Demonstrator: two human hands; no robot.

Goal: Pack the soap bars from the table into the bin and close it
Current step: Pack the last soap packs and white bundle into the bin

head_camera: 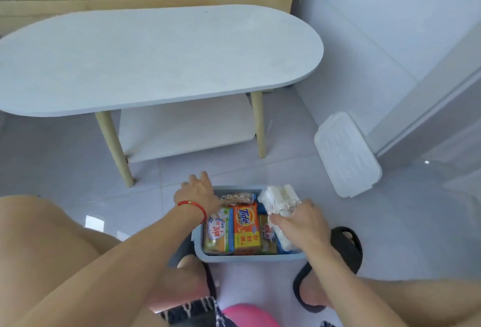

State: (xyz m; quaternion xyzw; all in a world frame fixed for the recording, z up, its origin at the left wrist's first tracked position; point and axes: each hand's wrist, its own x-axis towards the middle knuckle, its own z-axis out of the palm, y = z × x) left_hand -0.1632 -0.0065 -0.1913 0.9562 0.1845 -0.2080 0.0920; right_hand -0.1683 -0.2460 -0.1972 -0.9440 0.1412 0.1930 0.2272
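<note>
Below, a grey-blue plastic bin [250, 257] is seen on the tiled floor, filled with wrapped soap bars, among them an orange Tide-labelled bar [246, 225]. A white plastic-wrapped soap pack [279, 201] is gripped by the right hand [299, 222] over the bin's right side. The left hand [199, 192] is laid, fingers loosely spread, on the far left rim. A white rectangular lid [347, 155] lies apart on the floor, right of the oval white table [156, 58].

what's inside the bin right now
The bin holds packaged soap bars on edge, an orange Tide bar among them. The right hand covers its right side; the bottom is hidden.
</note>
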